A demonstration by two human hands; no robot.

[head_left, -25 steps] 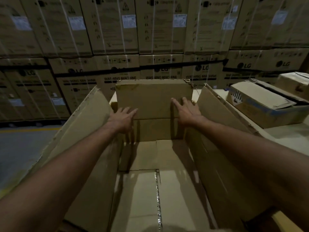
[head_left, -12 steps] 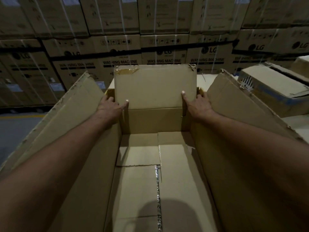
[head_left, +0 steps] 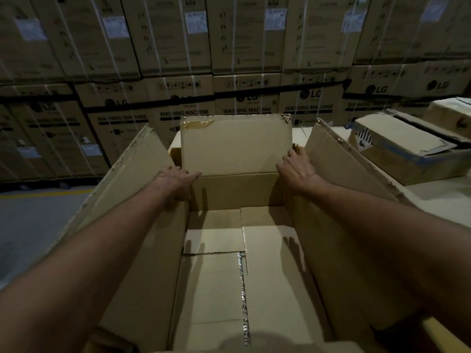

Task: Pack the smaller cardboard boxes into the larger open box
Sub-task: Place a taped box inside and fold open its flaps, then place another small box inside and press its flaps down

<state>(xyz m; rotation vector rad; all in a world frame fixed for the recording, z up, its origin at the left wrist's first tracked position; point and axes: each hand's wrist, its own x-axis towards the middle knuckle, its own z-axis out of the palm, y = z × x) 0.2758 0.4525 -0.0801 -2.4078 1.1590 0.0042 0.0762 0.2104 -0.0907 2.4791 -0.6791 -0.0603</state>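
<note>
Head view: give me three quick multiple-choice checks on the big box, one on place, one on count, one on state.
1. Where is the smaller box?
A. inside the big box
B. on the surface to the right
C. on the floor at left

2. How many hands touch the large open box?
A. none
B. one
C. two

3. The large box is:
A. empty
B. half full
C. taped shut

Key: B, it sits outside, right of the flaps; C, left hand and right hand rest at the far corners; A, only the bare floor shows.
</note>
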